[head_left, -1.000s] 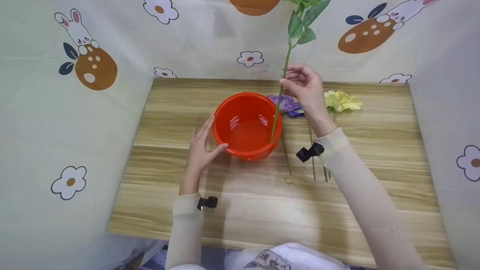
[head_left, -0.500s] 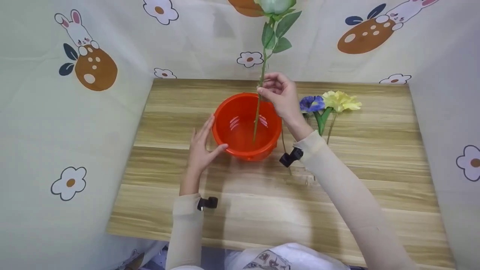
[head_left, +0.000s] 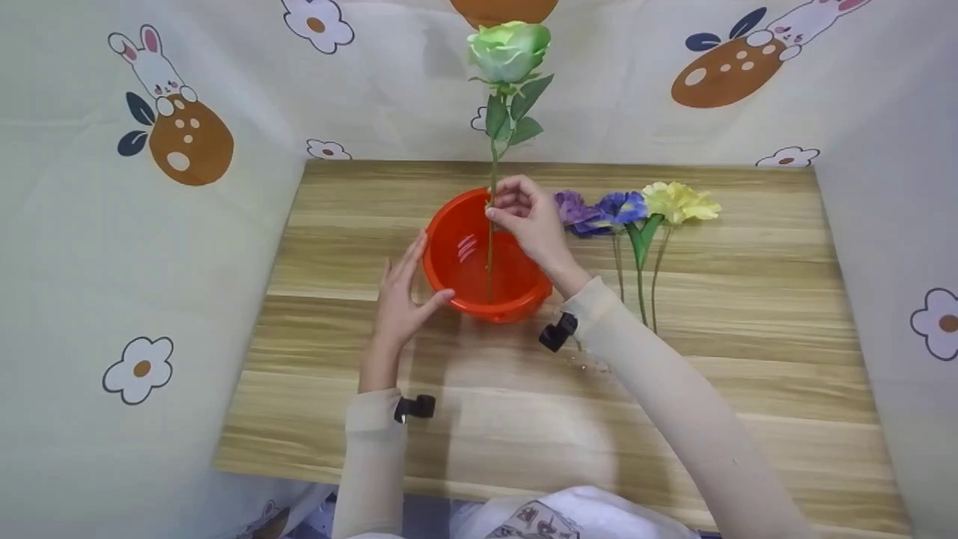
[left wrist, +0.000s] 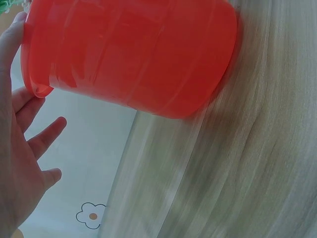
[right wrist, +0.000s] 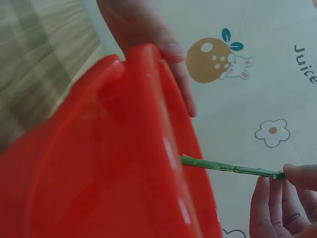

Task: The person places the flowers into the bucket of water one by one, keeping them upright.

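So, starting at the far left, there's a cream fabric wall (head_left: 60,247) printed with bunnies, brown fruit and white flowers, and next to it a wood-grain surface (head_left: 314,337). The left hand (head_left: 400,299) comes up over that, a black wrist camera (head_left: 415,406) at the sleeve cuff. Its grip is wide: fingers fairly straight and spread along the outside, thumb reaching to the rim, touching the bucket without wrapping round it.

Just right of that is the round, glossy red-orange plastic bucket (head_left: 516,313), upright on the surface. A pale green artificial rose (head_left: 496,120) with leaves and a long green stem stands nearly upright over it, bloom well above the rim and lower stem inside the bucket. Can't tell whether the tip touches the bottom.

Next along, the right hand (head_left: 528,217) is over the bucket's right side, its grip narrow, pinching the rose stem between thumb and fingertips.

Past that, lying on the surface near the bucket, come a ruffled purple flower (head_left: 573,208), a blue-violet flower (head_left: 621,207) just beside it, and a frilly yellow flower (head_left: 679,203) furthest right, its stem pointing back toward the person. The right forearm hides part of the stems.
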{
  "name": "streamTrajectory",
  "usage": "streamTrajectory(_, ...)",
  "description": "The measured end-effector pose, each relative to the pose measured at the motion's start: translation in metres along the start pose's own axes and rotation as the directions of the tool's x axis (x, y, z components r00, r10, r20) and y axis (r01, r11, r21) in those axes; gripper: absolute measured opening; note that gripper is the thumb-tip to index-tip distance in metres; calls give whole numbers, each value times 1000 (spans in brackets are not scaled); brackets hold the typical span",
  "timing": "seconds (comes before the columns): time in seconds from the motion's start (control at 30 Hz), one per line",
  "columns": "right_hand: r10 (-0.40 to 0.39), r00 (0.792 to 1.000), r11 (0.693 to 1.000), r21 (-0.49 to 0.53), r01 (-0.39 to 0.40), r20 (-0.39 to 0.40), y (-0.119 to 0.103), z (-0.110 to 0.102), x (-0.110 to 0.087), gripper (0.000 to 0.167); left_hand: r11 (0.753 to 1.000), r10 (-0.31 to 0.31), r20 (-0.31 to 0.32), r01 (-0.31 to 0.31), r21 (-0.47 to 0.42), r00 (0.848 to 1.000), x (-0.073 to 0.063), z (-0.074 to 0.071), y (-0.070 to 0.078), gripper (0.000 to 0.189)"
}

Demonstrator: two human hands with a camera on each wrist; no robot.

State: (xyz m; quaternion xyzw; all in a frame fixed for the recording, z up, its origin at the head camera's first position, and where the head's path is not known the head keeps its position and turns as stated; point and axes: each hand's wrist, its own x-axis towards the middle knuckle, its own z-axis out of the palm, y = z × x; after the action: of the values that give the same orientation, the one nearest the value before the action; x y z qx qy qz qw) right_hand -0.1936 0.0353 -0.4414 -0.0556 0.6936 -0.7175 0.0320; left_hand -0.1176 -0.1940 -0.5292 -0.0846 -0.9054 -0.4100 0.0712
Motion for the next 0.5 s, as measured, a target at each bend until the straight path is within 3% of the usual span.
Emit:
streamTrajectory(0.27, 79, 995, 990, -123, -71, 60, 16, 11, -2, 22, 1000, 14, -9, -14, 10, 1000, 2, 1, 0, 89)
streamTrajectory(0.5, 146, 979, 954, -281, -100, 145, 28, 18, -3, 19, 1000, 16, -3, -16, 9, 1000, 1, 0, 0, 87)
